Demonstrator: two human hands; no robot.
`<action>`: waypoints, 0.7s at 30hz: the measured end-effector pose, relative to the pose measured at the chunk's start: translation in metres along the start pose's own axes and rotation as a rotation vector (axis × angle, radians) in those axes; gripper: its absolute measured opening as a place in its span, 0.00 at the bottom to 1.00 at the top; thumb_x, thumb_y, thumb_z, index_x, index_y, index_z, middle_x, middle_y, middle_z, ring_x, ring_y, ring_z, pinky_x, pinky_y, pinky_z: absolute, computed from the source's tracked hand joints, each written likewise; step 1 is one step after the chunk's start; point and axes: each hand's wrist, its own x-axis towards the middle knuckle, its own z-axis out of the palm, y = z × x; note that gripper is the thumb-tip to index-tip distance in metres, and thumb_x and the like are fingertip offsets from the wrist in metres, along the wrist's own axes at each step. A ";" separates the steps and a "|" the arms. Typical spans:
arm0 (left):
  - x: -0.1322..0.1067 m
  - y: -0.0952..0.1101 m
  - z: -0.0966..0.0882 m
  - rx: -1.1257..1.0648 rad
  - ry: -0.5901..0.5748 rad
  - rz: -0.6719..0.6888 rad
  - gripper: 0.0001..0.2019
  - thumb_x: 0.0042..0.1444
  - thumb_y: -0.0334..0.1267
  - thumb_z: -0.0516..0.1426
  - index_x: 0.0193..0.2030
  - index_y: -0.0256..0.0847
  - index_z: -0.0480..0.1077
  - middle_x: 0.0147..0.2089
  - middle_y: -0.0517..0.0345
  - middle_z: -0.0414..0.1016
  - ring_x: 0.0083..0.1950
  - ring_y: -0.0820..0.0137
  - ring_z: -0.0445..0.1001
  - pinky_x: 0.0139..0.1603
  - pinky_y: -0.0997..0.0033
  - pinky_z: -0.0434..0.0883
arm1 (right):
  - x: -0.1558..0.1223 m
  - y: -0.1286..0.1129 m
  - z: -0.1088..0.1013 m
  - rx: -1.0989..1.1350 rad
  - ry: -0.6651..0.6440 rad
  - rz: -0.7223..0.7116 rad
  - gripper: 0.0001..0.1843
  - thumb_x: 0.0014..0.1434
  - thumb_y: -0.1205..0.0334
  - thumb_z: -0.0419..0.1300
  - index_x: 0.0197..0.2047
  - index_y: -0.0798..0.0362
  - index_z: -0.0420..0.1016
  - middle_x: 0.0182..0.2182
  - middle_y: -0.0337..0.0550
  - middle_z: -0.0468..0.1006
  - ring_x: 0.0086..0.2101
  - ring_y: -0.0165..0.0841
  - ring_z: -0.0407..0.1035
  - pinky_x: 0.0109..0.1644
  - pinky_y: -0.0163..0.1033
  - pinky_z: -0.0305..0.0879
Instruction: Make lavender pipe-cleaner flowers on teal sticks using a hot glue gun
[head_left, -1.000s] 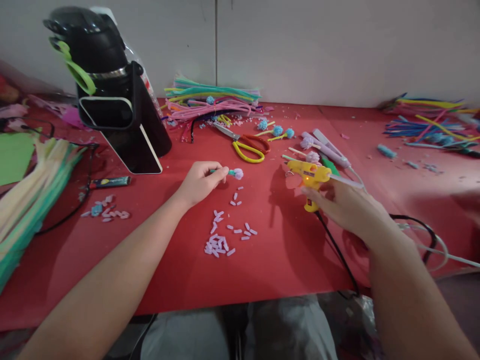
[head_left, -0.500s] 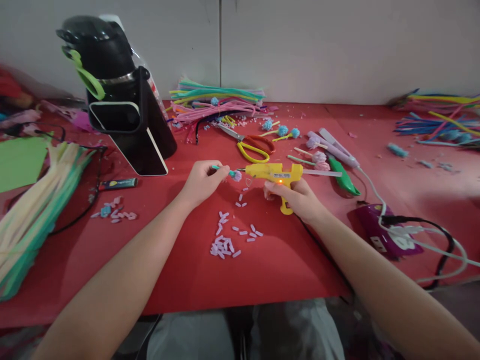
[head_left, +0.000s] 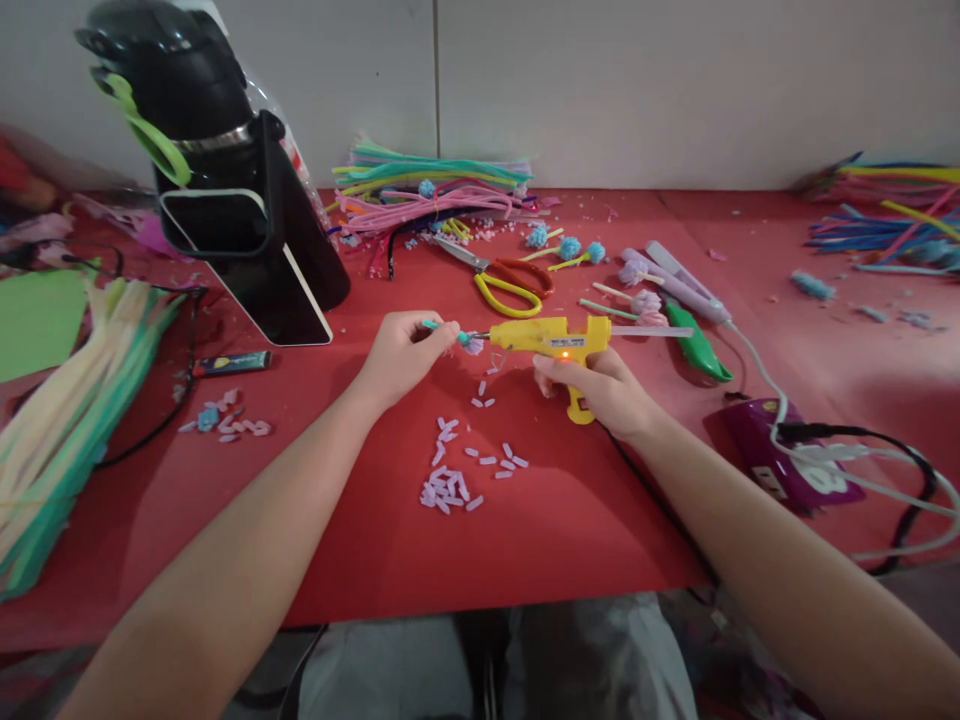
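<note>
My left hand (head_left: 411, 350) pinches a teal pipe cleaner stem (head_left: 431, 325) whose right end carries a small fuzzy lilac flower head (head_left: 472, 345). In my right hand (head_left: 600, 385) is a yellow hot glue gun (head_left: 551, 338), its orange light lit and a clear glue stick (head_left: 652, 331) jutting from the back. The gun's nozzle is at the flower head; whether it touches cannot be made out. Below the hands, cut lilac pipe cleaner pieces (head_left: 448, 488) lie in a loose pile, with several more scattered around.
Scissors (head_left: 510, 287) lie behind the gun, near finished blue flowers (head_left: 570, 247). A black bottle with a phone holder (head_left: 247, 210) stands at left, beside pipe cleaners (head_left: 82, 400). At right are a lilac hot iron (head_left: 686, 285), a green tool (head_left: 701, 345) and a purple power box (head_left: 787, 455) with cables.
The view has shifted slightly. The nozzle has come onto or over the flower head, which now sits lower beside the tip. Both hands keep their grip.
</note>
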 end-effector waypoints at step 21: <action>-0.001 0.000 -0.001 -0.098 -0.033 -0.029 0.19 0.57 0.44 0.61 0.19 0.39 0.63 0.19 0.66 0.55 0.23 0.78 0.52 0.25 0.71 0.50 | 0.000 -0.001 -0.001 -0.055 0.014 0.009 0.21 0.59 0.47 0.65 0.23 0.51 0.68 0.21 0.37 0.68 0.25 0.29 0.62 0.29 0.37 0.58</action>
